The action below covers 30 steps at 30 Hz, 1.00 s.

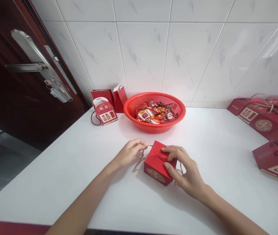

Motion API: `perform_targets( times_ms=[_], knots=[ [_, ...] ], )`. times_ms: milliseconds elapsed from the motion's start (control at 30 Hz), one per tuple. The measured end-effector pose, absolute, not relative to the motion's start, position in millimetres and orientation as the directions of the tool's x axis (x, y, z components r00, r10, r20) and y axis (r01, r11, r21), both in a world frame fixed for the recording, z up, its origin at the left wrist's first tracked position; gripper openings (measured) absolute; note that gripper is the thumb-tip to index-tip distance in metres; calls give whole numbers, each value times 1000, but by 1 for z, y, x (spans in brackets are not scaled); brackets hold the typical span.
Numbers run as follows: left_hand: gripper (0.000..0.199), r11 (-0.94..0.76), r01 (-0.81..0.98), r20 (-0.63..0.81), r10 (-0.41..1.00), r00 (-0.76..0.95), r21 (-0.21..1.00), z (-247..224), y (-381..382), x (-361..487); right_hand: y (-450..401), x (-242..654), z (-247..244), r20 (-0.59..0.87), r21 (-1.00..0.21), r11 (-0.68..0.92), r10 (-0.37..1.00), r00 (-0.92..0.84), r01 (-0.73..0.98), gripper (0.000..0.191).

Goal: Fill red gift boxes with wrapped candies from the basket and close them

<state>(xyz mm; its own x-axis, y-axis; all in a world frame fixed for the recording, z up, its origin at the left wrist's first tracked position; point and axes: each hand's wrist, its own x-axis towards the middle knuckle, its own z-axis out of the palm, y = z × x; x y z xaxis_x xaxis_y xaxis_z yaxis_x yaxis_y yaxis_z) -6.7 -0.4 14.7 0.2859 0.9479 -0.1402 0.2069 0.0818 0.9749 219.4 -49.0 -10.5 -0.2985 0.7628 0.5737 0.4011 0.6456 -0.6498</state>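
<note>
A small red gift box [156, 160] with a gold round pattern on its front side rests on the white table in front of me. My left hand [132, 150] pinches a beige twisted cord [142, 158] just left of the box. More of that cord shows at the right side of the box, partly behind my fingers. My right hand [184, 168] lies over the box's top and right side, its thumb and fingers pressed on the lid near a slit. Part of the lid is hidden under those fingers.
Beyond the box stands a red plastic basket [155, 128] of wrapped candies [157, 112]. Several red boxes [263, 125] crowd the right side of the white table [99, 192]. A small open box [107, 116] and red paper bags [119, 99] stand back left, near a door [11, 91].
</note>
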Motion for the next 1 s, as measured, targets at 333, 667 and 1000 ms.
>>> perform_targets(
  times_ms=[333,667,1000],
  knots=[
    [43,116,456,-303,881,363,883,37,2,-37,-49,221,-9,569,-649,647,762,-309,402,9],
    [42,117,-8,-104,908,405,993,50,2,-54,-49,222,-10,562,-649,651,759,-329,394,9],
    [21,-173,101,122,915,384,980,28,-16,-8,-46,225,-9,554,-658,658,752,-357,367,19]
  ],
)
